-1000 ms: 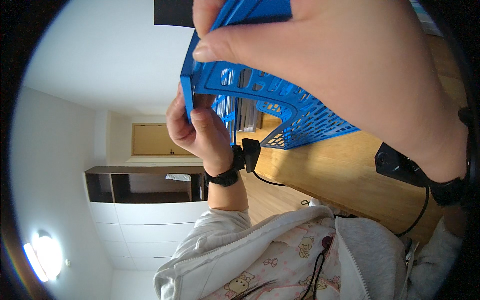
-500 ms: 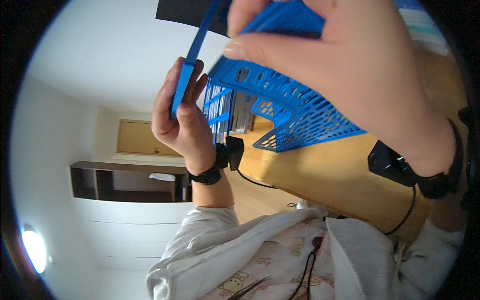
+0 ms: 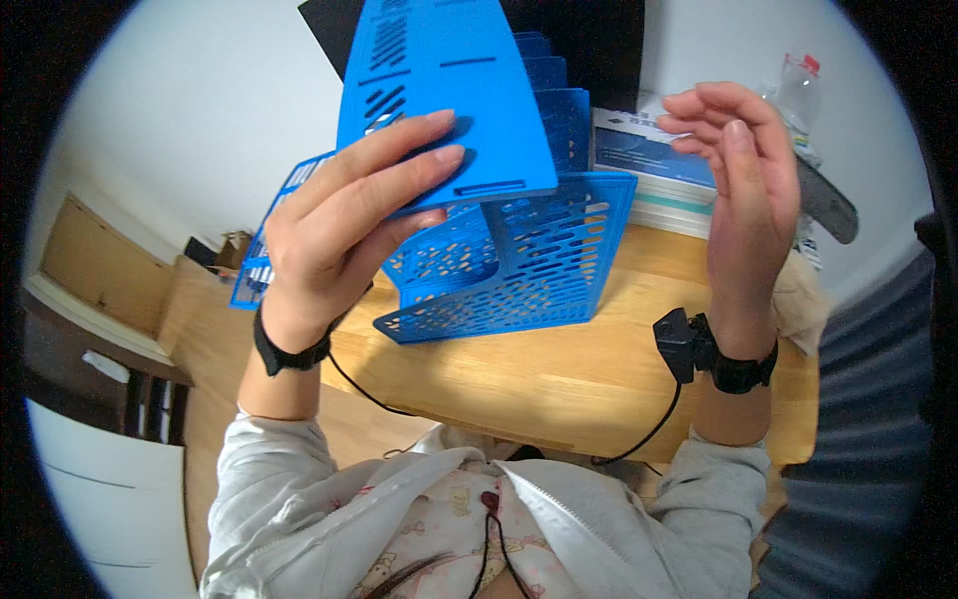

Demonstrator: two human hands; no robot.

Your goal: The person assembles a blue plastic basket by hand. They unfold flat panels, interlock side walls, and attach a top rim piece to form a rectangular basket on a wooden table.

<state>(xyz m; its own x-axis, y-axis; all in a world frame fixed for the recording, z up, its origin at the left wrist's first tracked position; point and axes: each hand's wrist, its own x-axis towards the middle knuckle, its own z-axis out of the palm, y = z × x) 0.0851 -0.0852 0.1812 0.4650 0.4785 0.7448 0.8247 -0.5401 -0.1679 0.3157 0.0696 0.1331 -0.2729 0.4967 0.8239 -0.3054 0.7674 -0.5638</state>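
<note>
A blue perforated plastic file rack (image 3: 539, 260) with upright dividers stands on the wooden desk. Above its near left side, a slotted blue plastic panel (image 3: 469, 110) is tilted with its broad face toward me. My left hand (image 3: 339, 220) grips this panel, fingers lying across the face and thumb underneath at the lower edge. Whether the panel is joined to the rack cannot be seen. To the right of the rack, my right hand (image 3: 743, 180) is raised with fingers loosely curved and apart, holding nothing.
Behind the rack stands a dark screen (image 3: 619, 50). A stack of books (image 3: 659, 180) lies at the rack's right, with a clear red-capped bottle (image 3: 798, 90) beyond it. Beige cloth (image 3: 798, 299) rests at the right edge of the desk (image 3: 699, 290). Black cables run from both wristbands.
My right hand has come off the blue plastic and moved right, its fingers opening. The panel in my left hand has turned from edge-on to face me. My view has also swung round.
</note>
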